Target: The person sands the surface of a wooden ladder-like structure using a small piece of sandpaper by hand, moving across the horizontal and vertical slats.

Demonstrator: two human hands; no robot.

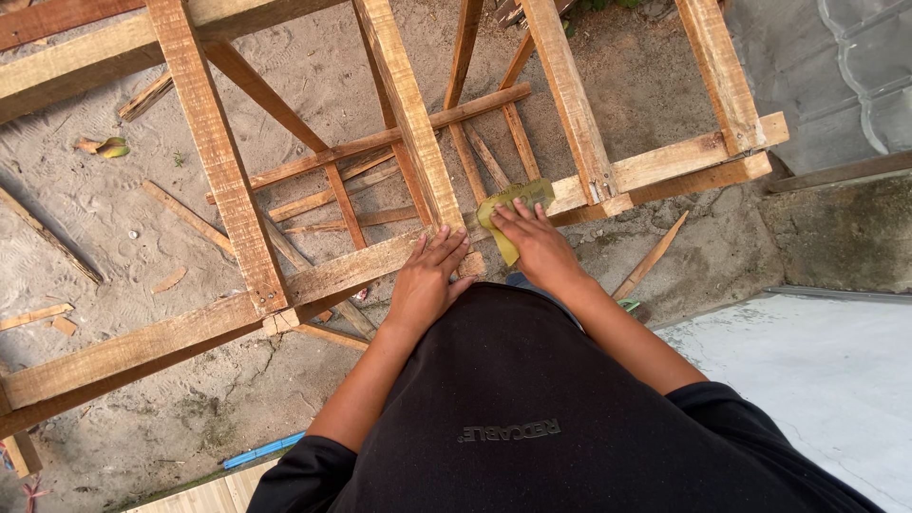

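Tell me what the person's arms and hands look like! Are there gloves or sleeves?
No gloves: the left hand and the right hand are bare, and so are both forearms. Black sleeves of a black top stop near the elbows. No watch, rings or bracelets show.

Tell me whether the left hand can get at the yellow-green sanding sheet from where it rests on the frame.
Probably yes. The left hand lies flat on the same wooden rail beside the sheet, with only bare wood between; but the right hand presses on it.
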